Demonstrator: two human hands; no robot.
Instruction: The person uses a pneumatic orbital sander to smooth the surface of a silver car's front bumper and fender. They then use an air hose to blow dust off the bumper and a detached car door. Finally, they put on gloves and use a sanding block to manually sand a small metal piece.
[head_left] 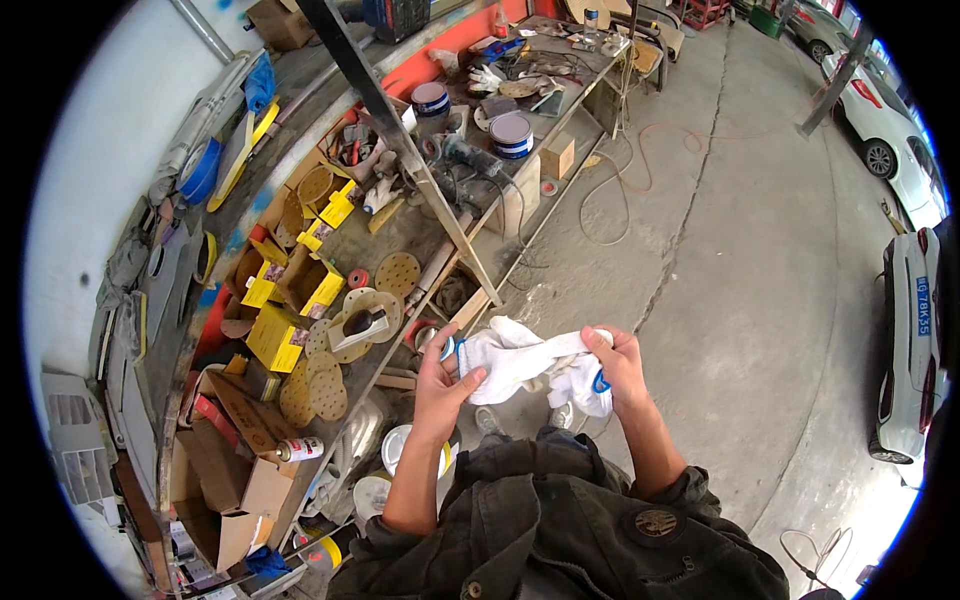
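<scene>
White knitted work gloves with blue-edged cuffs are stretched between my two hands, in front of my body and above the floor. My left hand grips one end, its thumb lying on top of the fabric. At the other end my right hand pinches the cloth between thumb and fingers. Some of the fabric hangs bunched below the right hand, showing a blue edge there. Folds hide exactly how the gloves overlap.
A cluttered workbench runs along my left, holding yellow boxes, round sanding discs and paint cans. A slanted metal post rises from it. Hoses lie on the concrete floor; white cars stand at right.
</scene>
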